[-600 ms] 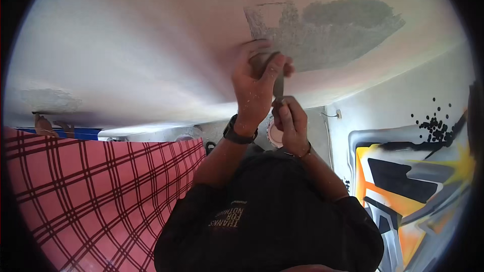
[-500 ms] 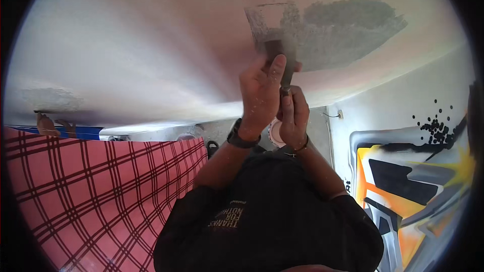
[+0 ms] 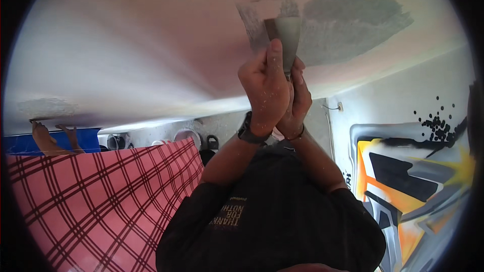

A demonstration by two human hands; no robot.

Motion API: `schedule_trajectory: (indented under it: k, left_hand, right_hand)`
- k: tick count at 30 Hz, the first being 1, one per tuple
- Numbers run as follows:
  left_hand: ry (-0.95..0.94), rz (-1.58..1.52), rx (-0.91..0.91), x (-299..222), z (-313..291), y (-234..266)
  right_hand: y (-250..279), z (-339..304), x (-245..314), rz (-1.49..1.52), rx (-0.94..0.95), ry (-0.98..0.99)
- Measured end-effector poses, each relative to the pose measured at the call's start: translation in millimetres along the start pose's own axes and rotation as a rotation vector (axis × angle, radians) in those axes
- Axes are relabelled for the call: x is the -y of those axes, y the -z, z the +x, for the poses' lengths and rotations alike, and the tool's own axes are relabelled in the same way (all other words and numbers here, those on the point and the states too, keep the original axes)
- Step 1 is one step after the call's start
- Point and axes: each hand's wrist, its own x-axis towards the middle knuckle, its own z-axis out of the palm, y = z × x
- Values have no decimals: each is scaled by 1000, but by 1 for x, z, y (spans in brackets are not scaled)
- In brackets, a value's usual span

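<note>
A putty knife (image 3: pixel 290 35) with a broad metal blade stands with its edge against the pale wall (image 3: pixel 151 35). My left hand (image 3: pixel 264 90), a dark band at its wrist, is closed on the lower blade, thumb laid upward along its side. Lower down, my right hand (image 3: pixel 301 95) wraps the handle, which is mostly hidden by both hands. A dark strip borders the blade's left side; I cannot tell if it is a shadow. Around the blade edge lies a rough grey outline (image 3: pixel 249 22) on the wall. A larger grey patch (image 3: pixel 358 32) spreads to the right. White specks dot my left hand.
At far left, another person's hands (image 3: pixel 45 136) are at the wall below a smaller grey patch (image 3: pixel 48 107). Pink checked cloth (image 3: pixel 111 191) and blue cloth (image 3: pixel 83 139) hang there. A bucket (image 3: pixel 187 136) and a sandal (image 3: pixel 212 142) are on the floor. A painted wall (image 3: pixel 403 171) stands right.
Both my hands and the putty knife have moved up the wall, and the blade's face now shows brighter. The view has shifted slightly; more of the other person's arms and the floor items shows.
</note>
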Motion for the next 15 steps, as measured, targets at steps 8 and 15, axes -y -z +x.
schedule_trajectory:
  k: [8, 15]
  left_hand:
    - [31, -31, 13, 3, -5, -6]
    - [15, -30, -13, 5, 6, -8]
  right_hand:
    - [9, -11, 0, -23, -31, -104]
    - [3, -3, -4, -64, -36, -107]
